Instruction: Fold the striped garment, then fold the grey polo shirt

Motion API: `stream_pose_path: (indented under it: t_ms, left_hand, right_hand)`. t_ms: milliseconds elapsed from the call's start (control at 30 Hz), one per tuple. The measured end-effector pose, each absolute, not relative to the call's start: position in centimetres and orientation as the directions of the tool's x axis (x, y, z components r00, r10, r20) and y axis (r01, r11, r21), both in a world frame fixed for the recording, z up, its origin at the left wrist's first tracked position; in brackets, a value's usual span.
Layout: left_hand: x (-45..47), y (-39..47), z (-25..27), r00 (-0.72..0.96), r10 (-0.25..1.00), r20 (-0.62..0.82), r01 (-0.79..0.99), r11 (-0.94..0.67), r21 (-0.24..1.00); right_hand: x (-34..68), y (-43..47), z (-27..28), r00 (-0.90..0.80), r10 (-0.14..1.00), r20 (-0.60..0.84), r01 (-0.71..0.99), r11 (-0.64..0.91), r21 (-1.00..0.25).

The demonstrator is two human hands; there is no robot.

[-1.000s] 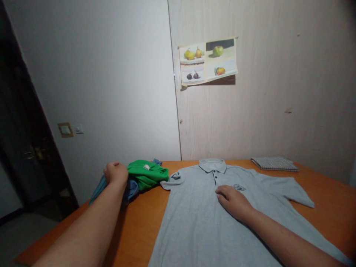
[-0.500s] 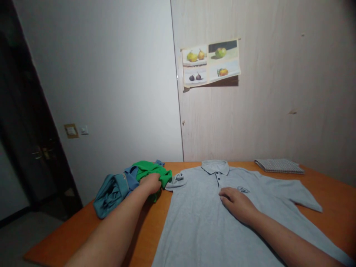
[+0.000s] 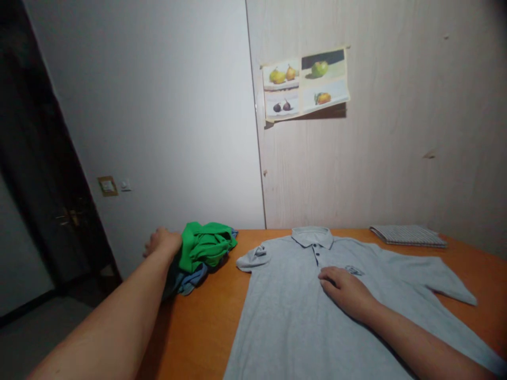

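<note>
A light grey polo shirt [image 3: 293,306] lies spread flat, collar away from me, with a dark chest logo and a bent left-side sleeve. My right hand [image 3: 346,290] rests on its chest near the button placket, fingers loosely laid on the cloth. At the left, my left hand [image 3: 163,243] is at the near-left side of a crumpled pile, its fingers apart and pointing away; nothing shows in them. A bunched green garment [image 3: 206,245] tops the pile. Beneath it are blue cloth [image 3: 192,278] and a teal garment, mostly hidden behind my forearm.
The orange table [image 3: 206,322] reaches to the wall. A folded checked cloth [image 3: 407,235] lies at its back right. Fruit pictures [image 3: 304,84] hang on the wall, and light switches [image 3: 108,186] are at the left. A dark door [image 3: 51,158] stands beyond the table's left edge.
My left hand has moved left from the green garment to the pile's outer side. The green garment is bunched differently, and the teal one is now mostly hidden. My right hand stays on the shirt.
</note>
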State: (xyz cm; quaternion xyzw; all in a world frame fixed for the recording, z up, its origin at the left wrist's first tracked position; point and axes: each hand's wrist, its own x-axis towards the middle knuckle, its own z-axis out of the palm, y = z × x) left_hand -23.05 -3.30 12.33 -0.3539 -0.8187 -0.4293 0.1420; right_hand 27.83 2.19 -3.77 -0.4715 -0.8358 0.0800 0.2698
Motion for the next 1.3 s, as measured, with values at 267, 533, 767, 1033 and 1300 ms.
stream_pose_path:
  t_ms: [267, 533, 767, 1033, 1300]
  left_hand:
    - [-19.1, -2.8, 6.5, -0.338, 0.913, 0.228, 0.936, 0.352, -0.021]
    - [-18.0, -1.2, 8.8, -0.429, 0.881, 0.200, 0.900, 0.437, 0.007]
    - [-11.8, 0.3, 11.0, -0.290, 0.886, 0.361, 0.954, 0.297, 0.036]
    - [-7.4, 3.1, 4.8, -0.208, 0.966, 0.151, 0.977, 0.198, 0.075]
    - [-8.3, 4.1, 2.4, -0.256, 0.958, 0.132, 0.964, 0.242, 0.111]
  right_hand:
    - [28.2, 2.4, -4.4, -0.405, 0.837, 0.367, 0.751, 0.534, -0.389]
    - [28.2, 2.5, -4.4, -0.417, 0.825, 0.381, 0.739, 0.552, -0.386]
    - [27.9, 2.2, -3.8, -0.406, 0.835, 0.371, 0.741, 0.539, -0.400]
    - [27.6, 1.9, -3.0, -0.415, 0.839, 0.353, 0.716, 0.540, -0.442]
    - [27.4, 1.6, -2.9, -0.385, 0.835, 0.393, 0.716, 0.539, -0.444]
